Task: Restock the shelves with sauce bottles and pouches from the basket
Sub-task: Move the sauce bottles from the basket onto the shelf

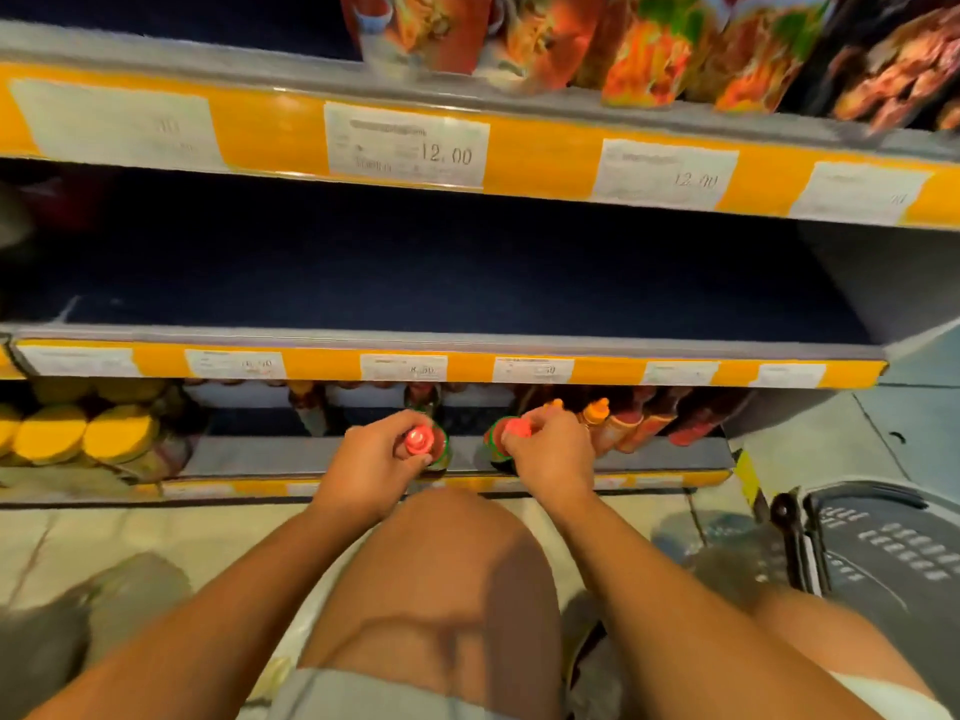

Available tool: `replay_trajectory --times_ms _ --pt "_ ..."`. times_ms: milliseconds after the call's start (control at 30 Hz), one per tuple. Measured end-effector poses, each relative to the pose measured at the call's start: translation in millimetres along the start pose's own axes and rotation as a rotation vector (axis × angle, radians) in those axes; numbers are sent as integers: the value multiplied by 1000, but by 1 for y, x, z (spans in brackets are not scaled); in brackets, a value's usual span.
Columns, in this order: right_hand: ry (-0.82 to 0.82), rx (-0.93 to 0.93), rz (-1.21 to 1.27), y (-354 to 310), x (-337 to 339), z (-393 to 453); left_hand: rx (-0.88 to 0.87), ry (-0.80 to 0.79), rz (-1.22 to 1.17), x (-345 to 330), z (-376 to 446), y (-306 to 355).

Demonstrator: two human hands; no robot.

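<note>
Two red-capped sauce bottles stand at the bottom shelf's (332, 454) front edge, the left hand (374, 454) grasping one (422, 443), the right hand (550, 454) the other (506, 433), upright, probably to slide back beside the orange-capped row (623, 423). Basket (883, 553) sits on the floor, right.

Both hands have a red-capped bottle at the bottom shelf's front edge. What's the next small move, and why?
Probably ease both bottles back into the gap and let go. The left hand holds one red-capped bottle and the right hand another, both at the bottom shelf front lip. Open shelf space lies just behind them, beside the orange-capped bottles.
</note>
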State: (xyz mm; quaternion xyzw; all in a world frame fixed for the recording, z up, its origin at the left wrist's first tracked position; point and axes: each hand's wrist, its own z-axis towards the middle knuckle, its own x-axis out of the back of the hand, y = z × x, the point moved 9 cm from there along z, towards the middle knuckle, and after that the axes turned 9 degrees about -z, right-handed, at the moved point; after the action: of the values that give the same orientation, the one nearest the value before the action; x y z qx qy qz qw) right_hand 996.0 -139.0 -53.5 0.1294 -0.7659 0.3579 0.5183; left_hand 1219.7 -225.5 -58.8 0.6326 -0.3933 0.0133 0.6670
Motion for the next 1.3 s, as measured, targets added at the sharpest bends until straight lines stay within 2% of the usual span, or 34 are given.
replay_trajectory --times_ms 300,633,767,1200,1300 --pt "40 158 -145 -18 -17 25 15 -34 142 -44 70 1" --pt "-23 132 -253 -22 -40 57 197 -122 273 -68 120 -16" --pt "-67 92 -335 -20 -51 65 237 -82 321 -70 124 -23" --pt "-22 72 -344 -13 -77 68 357 -43 286 -79 127 -51" --pt "-108 39 -383 -15 -81 71 411 -62 301 -82 127 -57"
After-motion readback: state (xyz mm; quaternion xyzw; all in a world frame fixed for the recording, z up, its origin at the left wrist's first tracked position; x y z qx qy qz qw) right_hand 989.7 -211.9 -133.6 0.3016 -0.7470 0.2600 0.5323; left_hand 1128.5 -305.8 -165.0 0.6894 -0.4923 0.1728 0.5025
